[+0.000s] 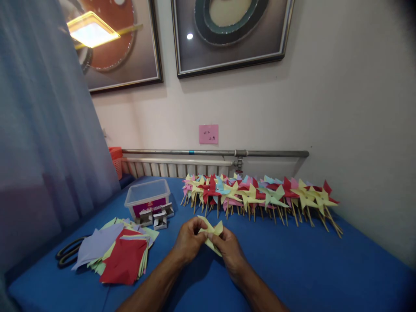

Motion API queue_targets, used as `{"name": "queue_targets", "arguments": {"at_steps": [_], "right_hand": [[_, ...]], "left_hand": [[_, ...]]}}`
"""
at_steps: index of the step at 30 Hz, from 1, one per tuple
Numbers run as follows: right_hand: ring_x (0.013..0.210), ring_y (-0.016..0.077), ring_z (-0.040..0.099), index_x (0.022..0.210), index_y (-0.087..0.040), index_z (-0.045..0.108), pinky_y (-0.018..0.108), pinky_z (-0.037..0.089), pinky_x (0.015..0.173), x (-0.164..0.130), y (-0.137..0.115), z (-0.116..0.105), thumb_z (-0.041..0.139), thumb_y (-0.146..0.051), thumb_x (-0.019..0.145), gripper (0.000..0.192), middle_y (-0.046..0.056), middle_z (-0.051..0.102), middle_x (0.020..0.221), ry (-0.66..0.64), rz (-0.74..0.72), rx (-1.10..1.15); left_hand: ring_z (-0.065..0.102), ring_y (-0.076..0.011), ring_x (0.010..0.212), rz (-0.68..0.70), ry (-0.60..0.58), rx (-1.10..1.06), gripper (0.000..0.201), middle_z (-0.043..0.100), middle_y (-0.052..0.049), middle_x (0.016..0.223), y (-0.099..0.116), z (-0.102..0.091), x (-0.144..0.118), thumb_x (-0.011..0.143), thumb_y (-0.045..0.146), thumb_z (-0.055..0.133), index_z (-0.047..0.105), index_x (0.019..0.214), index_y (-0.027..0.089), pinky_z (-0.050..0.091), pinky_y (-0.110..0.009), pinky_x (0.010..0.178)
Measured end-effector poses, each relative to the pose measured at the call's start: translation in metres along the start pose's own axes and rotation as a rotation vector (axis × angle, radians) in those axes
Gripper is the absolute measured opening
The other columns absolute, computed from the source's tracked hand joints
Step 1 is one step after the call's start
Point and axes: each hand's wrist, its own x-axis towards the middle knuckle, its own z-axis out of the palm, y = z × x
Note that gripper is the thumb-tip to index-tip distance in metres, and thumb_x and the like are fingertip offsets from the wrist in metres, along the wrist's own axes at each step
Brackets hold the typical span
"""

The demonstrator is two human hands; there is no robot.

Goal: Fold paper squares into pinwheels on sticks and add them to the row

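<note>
So, a piece of yellow paper (212, 229) is being held over the blue table cover (292, 268), with a pile of loose coloured sheets (126, 260) off to the left and a crowd of paper pinwheels (250, 196) on sticks further back, mostly to the right. The paper is pinched by the left hand (188, 236) between thumb and curled fingers, and it's grasped much the same way by the right hand (232, 249), thumbs nearly meeting in the middle. Neither hand is free.

The step looks like corners being bent in to the centre. For that to go well, the bends are best left as soft curves, since the points would probably be flattened by a hard crease. Each corner should be lapped over the same spot and pinned by one thumb while the next is brought in, otherwise the layers could easily spring apart. A light pinch is plenty tbh, as thin paper gets crumpled fast. How many corners are gathered can't be made out, the middle being covered by the thumbs.

As for writing, not much can be read. Two handwritten lines are seen on the pink note (208, 134) on the wall, the top one maybe digits. Pale lettering is printed on the magenta label (147, 209) of the clear tub (146, 199), but no brand can be picked out. Nothing legible is spotted on the small boxes (160, 220) beside it.
</note>
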Motion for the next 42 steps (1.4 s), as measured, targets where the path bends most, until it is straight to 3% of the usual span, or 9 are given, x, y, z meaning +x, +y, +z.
{"name": "queue_targets", "arguments": {"at_steps": [3, 11, 19, 22, 27, 35, 42], "right_hand": [[0.065, 0.0175, 0.063, 0.093, -0.017, 0.073, 0.027, 0.045, 0.061, -0.0001, 0.0006, 0.0007, 0.086, -0.048, 0.067, 0.043, 0.001, 0.074, 0.075, 0.011, 0.014, -0.011], [0.077, 0.0232, 0.07, 0.094, -0.018, 0.073, 0.03, 0.051, 0.067, 0.0036, 0.0044, -0.0026, 0.084, -0.047, 0.069, 0.04, 0.005, 0.078, 0.086, 0.019, 0.013, 0.003], [0.074, 0.0245, 0.072, 0.097, -0.017, 0.073, 0.034, 0.055, 0.07, 0.0063, 0.0082, -0.0053, 0.082, -0.047, 0.071, 0.04, 0.006, 0.079, 0.084, 0.059, -0.005, 0.036], [0.078, 0.0264, 0.073, 0.1, -0.017, 0.073, 0.036, 0.056, 0.072, 0.0045, 0.0044, -0.0048, 0.081, -0.049, 0.073, 0.042, 0.007, 0.079, 0.087, 0.065, -0.025, 0.046], [0.069, 0.022, 0.069, 0.097, -0.016, 0.074, 0.031, 0.051, 0.065, 0.0053, 0.0025, -0.0055, 0.085, -0.047, 0.07, 0.042, 0.005, 0.078, 0.08, 0.04, -0.012, -0.017], [0.069, 0.0202, 0.068, 0.098, -0.016, 0.075, 0.03, 0.05, 0.067, 0.0014, 0.0045, -0.0039, 0.082, -0.046, 0.074, 0.039, 0.004, 0.077, 0.081, -0.045, 0.023, 0.04], [0.073, 0.024, 0.071, 0.099, -0.016, 0.075, 0.033, 0.053, 0.069, 0.005, 0.0095, -0.0054, 0.084, -0.05, 0.068, 0.047, 0.007, 0.079, 0.084, 0.001, 0.028, 0.039]], "left_hand": [[0.045, -0.0108, 0.061, -0.004, -0.008, 0.0, 0.02, 0.052, 0.005, 0.065, 0.0012, -0.0003, -0.0001, 0.064, 0.026, 0.074, 0.058, 0.074, 0.018, 0.035, -0.023, 0.059], [0.047, -0.0107, 0.061, -0.008, 0.013, -0.029, 0.016, 0.054, 0.005, 0.065, -0.0011, 0.0016, -0.0006, 0.063, 0.021, 0.066, 0.061, 0.078, 0.017, 0.036, -0.022, 0.058], [0.055, -0.0118, 0.06, -0.083, 0.083, -0.178, 0.042, 0.064, 0.001, 0.071, 0.0016, 0.001, 0.0022, 0.06, 0.028, 0.079, 0.065, 0.097, 0.014, 0.041, -0.024, 0.059], [0.053, -0.0109, 0.057, -0.144, 0.1, -0.189, 0.037, 0.063, 0.0, 0.066, 0.002, -0.0026, 0.0032, 0.06, 0.036, 0.083, 0.066, 0.084, 0.013, 0.039, -0.024, 0.058], [0.045, -0.0082, 0.051, -0.226, -0.032, -0.221, 0.035, 0.057, 0.001, 0.055, -0.0018, -0.0026, 0.0023, 0.056, 0.039, 0.085, 0.061, 0.062, 0.014, 0.033, -0.024, 0.055], [0.045, -0.0087, 0.05, -0.261, -0.044, -0.293, 0.031, 0.059, 0.0, 0.055, 0.0032, 0.0008, -0.0017, 0.051, 0.032, 0.084, 0.06, 0.06, 0.014, 0.032, -0.023, 0.054], [0.045, -0.0089, 0.05, -0.306, -0.029, -0.32, 0.032, 0.058, 0.0, 0.055, 0.0028, 0.0007, -0.0005, 0.049, 0.033, 0.084, 0.06, 0.061, 0.014, 0.031, -0.024, 0.053]]}}
